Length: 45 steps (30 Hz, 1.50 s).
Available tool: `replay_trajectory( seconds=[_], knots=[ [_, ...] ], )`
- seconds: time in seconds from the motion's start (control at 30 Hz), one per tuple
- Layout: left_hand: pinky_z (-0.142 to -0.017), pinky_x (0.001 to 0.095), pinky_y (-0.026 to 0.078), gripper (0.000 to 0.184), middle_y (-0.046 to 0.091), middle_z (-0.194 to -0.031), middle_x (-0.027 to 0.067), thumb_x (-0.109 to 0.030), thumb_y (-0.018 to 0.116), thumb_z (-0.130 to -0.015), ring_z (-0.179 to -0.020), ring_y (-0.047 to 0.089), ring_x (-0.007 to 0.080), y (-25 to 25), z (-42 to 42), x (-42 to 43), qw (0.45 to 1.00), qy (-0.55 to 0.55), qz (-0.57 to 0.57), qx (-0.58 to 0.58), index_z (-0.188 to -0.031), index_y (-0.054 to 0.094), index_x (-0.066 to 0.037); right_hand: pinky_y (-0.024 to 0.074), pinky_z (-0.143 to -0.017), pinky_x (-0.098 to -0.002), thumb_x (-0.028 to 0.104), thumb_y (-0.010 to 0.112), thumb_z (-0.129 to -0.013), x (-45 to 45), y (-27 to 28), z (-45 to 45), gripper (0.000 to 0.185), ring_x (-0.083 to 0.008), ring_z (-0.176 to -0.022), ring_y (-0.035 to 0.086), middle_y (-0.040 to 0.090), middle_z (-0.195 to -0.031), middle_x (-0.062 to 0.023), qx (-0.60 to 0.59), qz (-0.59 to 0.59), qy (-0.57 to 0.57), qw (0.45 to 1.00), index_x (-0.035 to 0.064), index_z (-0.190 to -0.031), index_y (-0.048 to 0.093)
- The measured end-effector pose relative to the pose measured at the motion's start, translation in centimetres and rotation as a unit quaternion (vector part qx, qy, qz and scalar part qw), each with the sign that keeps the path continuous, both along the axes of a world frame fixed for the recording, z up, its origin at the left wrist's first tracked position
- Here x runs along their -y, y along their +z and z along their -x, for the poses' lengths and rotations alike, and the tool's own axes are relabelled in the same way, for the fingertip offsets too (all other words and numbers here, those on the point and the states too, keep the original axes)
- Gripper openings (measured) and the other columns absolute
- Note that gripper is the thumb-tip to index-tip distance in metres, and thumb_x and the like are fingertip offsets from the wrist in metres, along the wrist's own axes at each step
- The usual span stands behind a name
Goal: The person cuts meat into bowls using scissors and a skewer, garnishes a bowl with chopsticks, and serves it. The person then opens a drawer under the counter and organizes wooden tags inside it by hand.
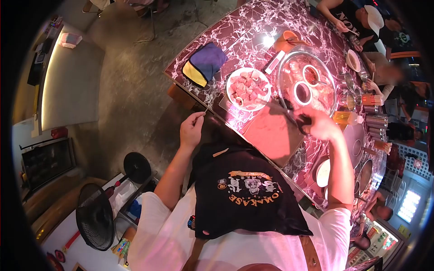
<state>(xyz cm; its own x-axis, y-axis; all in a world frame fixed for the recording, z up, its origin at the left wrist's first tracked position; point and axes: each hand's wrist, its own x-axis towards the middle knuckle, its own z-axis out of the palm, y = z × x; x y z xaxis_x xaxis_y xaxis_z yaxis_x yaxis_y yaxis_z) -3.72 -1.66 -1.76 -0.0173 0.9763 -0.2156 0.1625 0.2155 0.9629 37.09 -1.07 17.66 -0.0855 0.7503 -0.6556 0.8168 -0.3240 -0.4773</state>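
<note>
My left hand (192, 130) is closed in a pinch on a thin skewer (206, 110), held just off the table's near edge. My right hand (320, 124) is closed around a dark-handled tool (302, 119), whose exact kind I cannot make out. Its narrow end points left toward a white bowl (229, 95) of raw meat chunks (248, 86). Under the right forearm's shadow lies a cutting board (273, 135). Beyond it stands a large round tray (333, 74) of meat, with a small bowl of red sauce (311, 75) and a white-rimmed bowl (302, 93) inside.
A purple and yellow cloth (205, 63) lies on the marbled table (190, 52). A clay-coloured pot (288, 40) stands farther back. Bottles, cups and a yellow container (346, 118) line the right side. People sit beyond, one in a white cap (374, 20). Fans (96, 217) stand lower left.
</note>
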Motion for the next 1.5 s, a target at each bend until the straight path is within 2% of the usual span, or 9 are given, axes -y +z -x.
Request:
replay_trajectory(
  seconds=[0.23, 0.43, 0.63, 0.7, 0.77, 0.87, 1.03, 1.33, 1.5],
  knots=[
    [-0.07, 0.0206, 0.045, 0.021, 0.065, -0.085, -0.0019, -0.012, 0.061, -0.099, -0.077, 0.056, 0.0042, -0.4, 0.8, 0.3, 0.999, -0.004, -0.038, -0.024, -0.113, 0.07, 0.001, 0.0507, -0.093, -0.0346, 0.01, 0.069, -0.079, -5.2, -8.0, 0.8, 0.049, -0.0257, -0.105, 0.067, 0.071, -0.112, -0.0148, 0.033, -0.085, -0.062, 0.994, 0.0094, -0.128, 0.062],
    [-0.075, 0.0217, 0.048, 0.021, 0.067, -0.092, 0.0009, -0.009, 0.06, -0.099, -0.082, 0.059, 0.0065, -1.0, 0.8, -0.1, 0.999, 0.009, -0.05, 0.012, -0.113, 0.069, 0.003, 0.0517, -0.09, -0.0382, 0.015, 0.073, -0.075, -2.7, -3.8, 2.6, 0.046, -0.0252, -0.103, 0.067, 0.068, -0.107, -0.0131, -0.058, -0.077, -0.108, 0.989, 0.0141, -0.12, 0.066],
    [-0.078, 0.0237, 0.049, 0.021, 0.067, -0.094, 0.0037, -0.009, 0.058, -0.1, -0.084, 0.061, 0.0097, -1.8, -1.9, -1.1, 0.992, -0.013, -0.112, 0.055, -0.114, 0.066, 0.005, 0.0534, -0.082, -0.0338, 0.008, 0.07, -0.08, 2.8, -7.4, -0.4, 0.05, -0.0207, -0.098, 0.067, 0.069, -0.102, -0.0062, -0.032, -0.36, -0.039, 0.932, 0.0136, -0.128, 0.06],
    [-0.069, 0.0213, 0.046, 0.015, 0.063, -0.086, 0.0004, -0.009, 0.056, -0.101, -0.075, 0.056, 0.0071, -3.6, -3.0, -1.4, 0.992, -0.065, -0.077, 0.079, -0.107, 0.065, 0.002, 0.0508, -0.075, -0.0274, -0.004, 0.063, -0.084, 5.8, -7.5, -0.2, 0.049, -0.0129, -0.091, 0.065, 0.066, -0.097, -0.0023, -0.356, -0.187, -0.26, 0.878, 0.0103, -0.131, 0.058],
    [-0.062, 0.0196, 0.042, 0.013, 0.059, -0.081, -0.002, -0.01, 0.056, -0.101, -0.069, 0.053, 0.005, -1.1, -5.5, -0.6, 0.986, -0.133, -0.067, 0.08, -0.102, 0.064, 0.0, 0.0469, -0.07, -0.023, -0.011, 0.057, -0.087, 9.2, -10.5, -0.3, 0.05, -0.0073, -0.086, 0.062, 0.063, -0.095, -0.0003, -0.379, -0.28, -0.311, 0.825, 0.0075, -0.134, 0.055],
    [-0.053, 0.0184, 0.034, 0.01, 0.054, -0.077, -0.0055, -0.012, 0.055, -0.101, -0.061, 0.046, 0.0019, 0.5, -10.9, 0.2, 0.956, -0.256, -0.034, 0.138, -0.1, 0.063, -0.006, 0.0497, -0.072, -0.0291, -0.006, 0.061, -0.086, 14.4, -18.3, -0.6, 0.051, -0.0132, -0.084, 0.063, 0.064, -0.091, -0.0036, -0.216, -0.306, -0.431, 0.821, 0.0079, -0.134, 0.054],
    [-0.071, 0.0333, 0.048, 0.02, 0.062, -0.087, 0.0101, -0.017, 0.053, -0.099, -0.078, 0.059, 0.0202, -5.3, -19.3, 0.5, 0.908, -0.392, -0.148, -0.019, -0.108, 0.061, -0.002, 0.0499, -0.084, -0.0523, 0.009, 0.059, -0.087, 19.4, -26.0, 1.0, 0.043, -0.0457, -0.093, 0.063, 0.063, -0.105, -0.0255, 0.079, -0.354, -0.443, 0.82, 0.0114, -0.13, 0.055],
    [-0.093, 0.045, 0.048, 0.036, 0.065, -0.111, 0.0236, -0.009, 0.057, -0.088, -0.103, 0.064, 0.0394, -9.5, -25.9, 2.7, 0.91, -0.387, -0.075, -0.128, -0.123, 0.058, 0.0, 0.0537, -0.087, -0.048, 0.018, 0.064, -0.085, 19.5, -24.1, 1.3, 0.061, -0.0403, -0.106, 0.061, 0.054, -0.122, -0.0207, 0.225, -0.211, -0.313, 0.898, 0.0179, -0.143, 0.047],
    [-0.095, 0.0441, 0.05, 0.046, 0.06, -0.123, 0.0246, -0.009, 0.061, -0.086, -0.106, 0.063, 0.0382, -9.9, -23.2, 3.8, 0.882, -0.359, -0.285, -0.107, -0.13, 0.053, 0.0, 0.0542, -0.087, -0.0466, 0.02, 0.066, -0.084, 20.2, -24.1, 0.9, 0.063, -0.039, -0.107, 0.062, 0.053, -0.125, -0.0179, 0.207, -0.198, -0.294, 0.912, 0.0169, -0.143, 0.046]
  ],
)
